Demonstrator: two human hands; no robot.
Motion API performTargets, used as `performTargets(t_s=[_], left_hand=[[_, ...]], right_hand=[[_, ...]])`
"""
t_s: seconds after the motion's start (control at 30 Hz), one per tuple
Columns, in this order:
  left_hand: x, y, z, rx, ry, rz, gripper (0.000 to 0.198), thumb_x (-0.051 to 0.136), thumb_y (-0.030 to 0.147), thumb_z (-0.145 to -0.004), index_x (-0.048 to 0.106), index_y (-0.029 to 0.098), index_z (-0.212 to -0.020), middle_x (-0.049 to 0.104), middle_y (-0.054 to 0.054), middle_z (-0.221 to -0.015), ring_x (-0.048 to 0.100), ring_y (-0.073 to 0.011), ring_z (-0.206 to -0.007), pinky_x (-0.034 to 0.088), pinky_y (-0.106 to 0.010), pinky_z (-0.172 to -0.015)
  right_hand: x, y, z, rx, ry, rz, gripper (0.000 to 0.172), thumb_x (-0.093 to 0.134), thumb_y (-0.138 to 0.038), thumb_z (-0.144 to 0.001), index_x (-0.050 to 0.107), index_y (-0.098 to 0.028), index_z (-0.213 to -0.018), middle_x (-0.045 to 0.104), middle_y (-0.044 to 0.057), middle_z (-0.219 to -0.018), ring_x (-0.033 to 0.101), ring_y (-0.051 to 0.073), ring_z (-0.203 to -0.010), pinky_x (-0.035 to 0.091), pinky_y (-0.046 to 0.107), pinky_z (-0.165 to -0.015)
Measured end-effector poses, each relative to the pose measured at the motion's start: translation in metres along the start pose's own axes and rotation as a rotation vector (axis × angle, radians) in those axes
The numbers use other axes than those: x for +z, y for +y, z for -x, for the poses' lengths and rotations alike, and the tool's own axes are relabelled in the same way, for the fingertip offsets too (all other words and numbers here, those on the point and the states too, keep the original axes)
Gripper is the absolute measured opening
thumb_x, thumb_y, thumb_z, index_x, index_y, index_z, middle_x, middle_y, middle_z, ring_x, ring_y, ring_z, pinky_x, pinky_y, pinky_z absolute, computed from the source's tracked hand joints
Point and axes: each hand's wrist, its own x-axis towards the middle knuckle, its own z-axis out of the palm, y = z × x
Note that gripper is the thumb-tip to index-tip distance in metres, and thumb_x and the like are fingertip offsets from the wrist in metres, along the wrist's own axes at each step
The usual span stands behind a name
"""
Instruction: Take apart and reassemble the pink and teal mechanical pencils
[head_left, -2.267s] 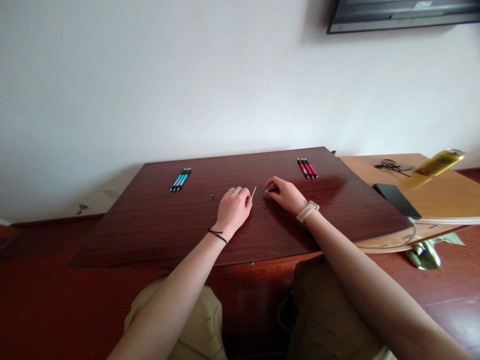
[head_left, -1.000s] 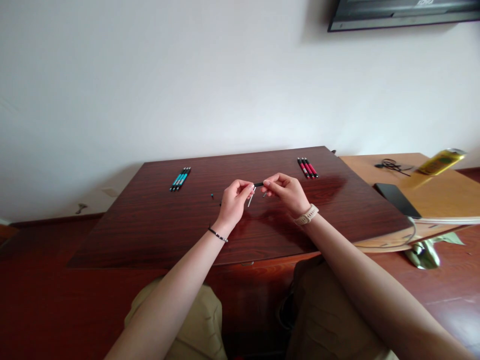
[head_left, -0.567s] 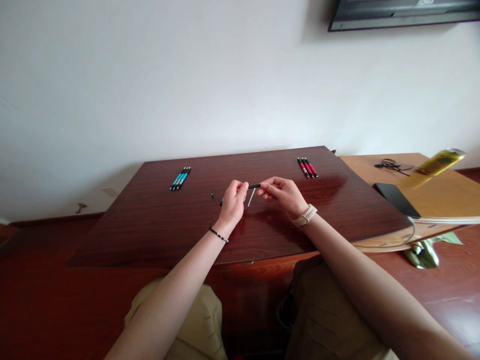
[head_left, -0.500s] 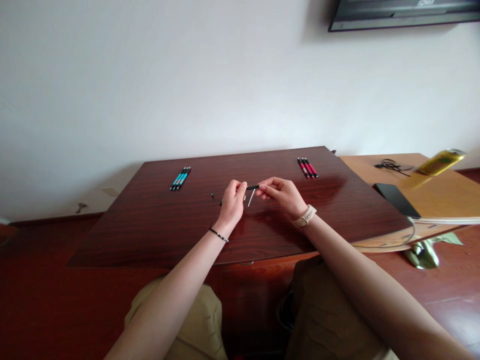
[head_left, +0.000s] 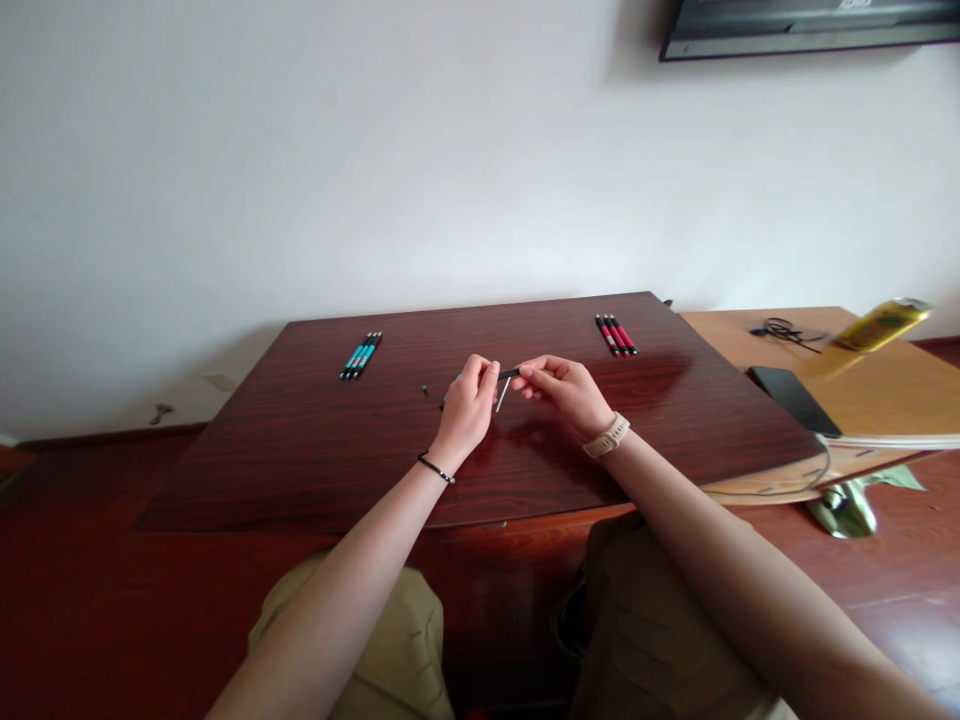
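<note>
My left hand (head_left: 469,405) pinches one end of a short black pen barrel part (head_left: 509,374). The other end sits between the thumb and fingers of my right hand (head_left: 562,388), so the part spans the gap between both hands. Just below it a thin white stick, like a pen refill (head_left: 503,395), slants down; I cannot tell if it lies on the table or is held. A tiny blue-black piece (head_left: 424,389) lies left of my left hand. Another small dark part beside that hand is mostly hidden behind it.
On the dark wooden table (head_left: 300,460), several blue pens (head_left: 361,356) lie at the back left and several pink pens (head_left: 616,335) at the back right. A lighter side table to the right bears a black phone (head_left: 793,400), a coiled cable (head_left: 784,332) and a yellow can (head_left: 883,325).
My left hand has shifted very slightly up and to the right along the black part, with its thumb turned a little. My right hand is almost still.
</note>
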Motion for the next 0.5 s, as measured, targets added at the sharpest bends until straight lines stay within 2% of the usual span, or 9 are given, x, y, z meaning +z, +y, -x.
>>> performTargets(t_s=[0.2,0.37,0.5], left_hand=[[0.003,-0.008,-0.002,-0.008,-0.008,0.073,0.051,0.045,0.056,-0.11,0.047,0.023,-0.072,0.054,0.0,-0.061,0.053,-0.0161,-0.059,0.039,-0.029,-0.063],[0.008,-0.012,-0.005,-0.167,-0.044,0.326,0.06,0.053,0.072,-0.101,0.04,0.023,-0.068,0.04,0.004,-0.059,0.036,-0.0108,-0.05,0.029,-0.027,-0.049],[0.007,-0.006,-0.005,-0.283,-0.094,0.506,0.062,0.062,0.073,-0.096,0.037,0.024,-0.067,0.032,0.007,-0.059,0.027,-0.0075,-0.048,0.023,-0.025,-0.045]], right_hand=[[0.002,0.001,0.0,-0.004,0.002,0.021,0.044,0.089,-0.057,-0.081,0.077,-0.019,-0.098,0.083,0.008,-0.095,0.069,0.013,-0.074,0.057,0.026,-0.071],[0.003,0.001,-0.001,-0.01,0.001,0.059,0.047,0.088,-0.061,-0.081,0.076,-0.018,-0.097,0.083,0.008,-0.094,0.07,0.013,-0.073,0.058,0.027,-0.071],[0.003,0.002,0.0,-0.038,-0.012,0.079,0.047,0.088,-0.061,-0.081,0.075,-0.019,-0.097,0.083,0.008,-0.093,0.073,0.015,-0.075,0.06,0.029,-0.074]])
